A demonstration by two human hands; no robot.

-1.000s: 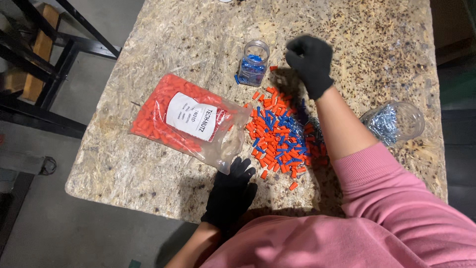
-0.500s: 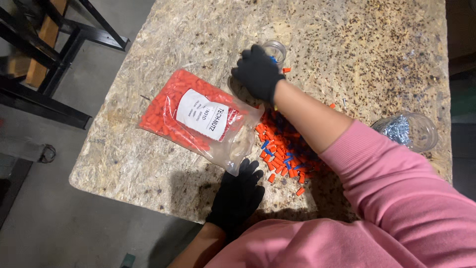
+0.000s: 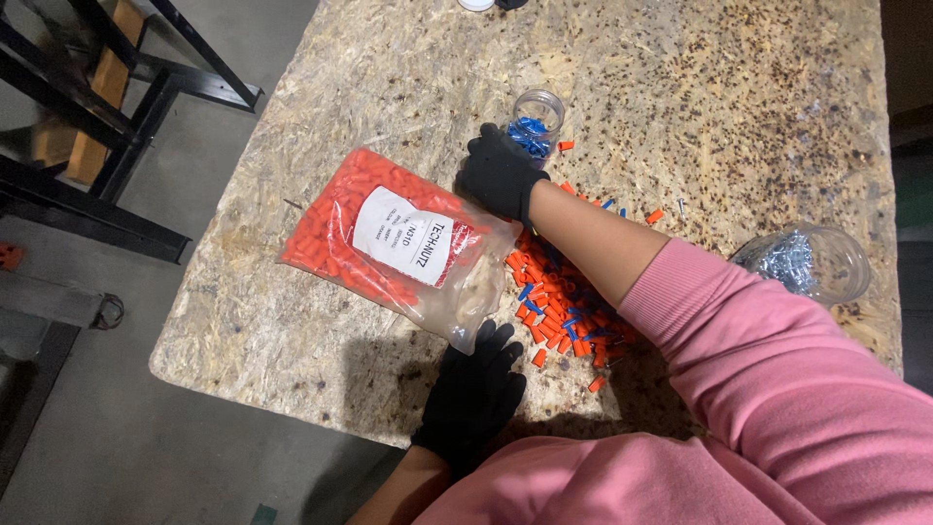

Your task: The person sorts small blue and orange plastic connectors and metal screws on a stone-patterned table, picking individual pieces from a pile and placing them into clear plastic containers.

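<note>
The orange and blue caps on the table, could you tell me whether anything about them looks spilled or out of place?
Yes: the orange and blue caps lie in a loose mixed pile, and a few strays sit apart from it.

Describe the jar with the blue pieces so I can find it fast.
On the speckled board table, look just past the right hand, beyond the pile of orange and blue caps. The small clear jar stands there, holding only blue pieces; the other jar holds silver bits.

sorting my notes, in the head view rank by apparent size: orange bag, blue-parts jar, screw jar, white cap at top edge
1. orange bag
2. screw jar, nearer the camera, so unsure
3. blue-parts jar, partly behind the right hand
4. white cap, cut off
</note>
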